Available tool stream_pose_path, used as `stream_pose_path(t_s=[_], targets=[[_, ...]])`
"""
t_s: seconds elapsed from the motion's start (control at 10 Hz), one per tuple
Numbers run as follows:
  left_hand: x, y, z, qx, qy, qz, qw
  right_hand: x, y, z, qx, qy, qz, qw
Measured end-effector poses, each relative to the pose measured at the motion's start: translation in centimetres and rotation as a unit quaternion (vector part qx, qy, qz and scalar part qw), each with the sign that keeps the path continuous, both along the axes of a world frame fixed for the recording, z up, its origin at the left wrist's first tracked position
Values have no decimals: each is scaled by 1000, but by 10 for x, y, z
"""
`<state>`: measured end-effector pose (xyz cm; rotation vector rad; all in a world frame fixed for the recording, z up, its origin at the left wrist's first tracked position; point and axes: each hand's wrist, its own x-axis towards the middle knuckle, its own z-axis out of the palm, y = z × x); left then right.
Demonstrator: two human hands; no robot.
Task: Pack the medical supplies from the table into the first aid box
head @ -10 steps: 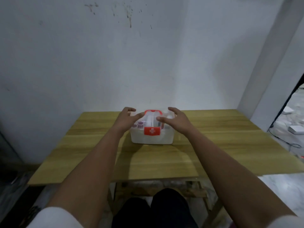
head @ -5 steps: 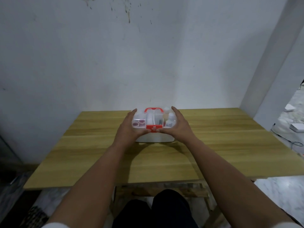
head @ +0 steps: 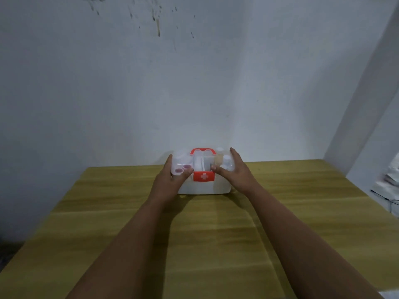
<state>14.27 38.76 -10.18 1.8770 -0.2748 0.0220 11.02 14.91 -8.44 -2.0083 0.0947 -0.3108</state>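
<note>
The first aid box (head: pixel 203 187) is white with a clear lid, a red handle and a red latch (head: pixel 203 176) bearing a white cross. It stands at the far middle of the wooden table (head: pixel 216 244). Through the lid I see small round pink-capped containers (head: pixel 181 168) on the left and white bottles (head: pixel 225 160) on the right. My left hand (head: pixel 170 180) grips the box's left end, thumb on the lid's front. My right hand (head: pixel 235 171) grips the right end the same way.
A white wall rises right behind the table. At the far right, past a wall corner, the floor holds white items (head: pixel 390 178) and a dark cable (head: pixel 386 196).
Both hands went from hovering open over the box to clasping its lid at both ends. The camera tilted, so the box looks tipped toward me.
</note>
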Motion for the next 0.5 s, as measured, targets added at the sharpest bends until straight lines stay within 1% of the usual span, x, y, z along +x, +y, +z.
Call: stream_pose_path(t_s=[0.1, 0.2, 0.3, 0.4, 0.5], targets=[[25, -4, 6, 57, -29, 5, 998, 25, -6, 3, 9, -3, -3, 1000], [49, -5, 18, 129, -31, -1, 991, 42, -10, 4, 24, -1, -3, 1000], [57, -2, 22, 138, -27, -18, 990, 47, -11, -1, 21, -5, -2, 1000], [57, 0, 32, 145, -17, -25, 989, 38, -5, 6, 15, 13, -12, 1000], [45, -7, 40, 136, -59, 9, 989, 24, 7, 14, 20, -8, -38, 999]])
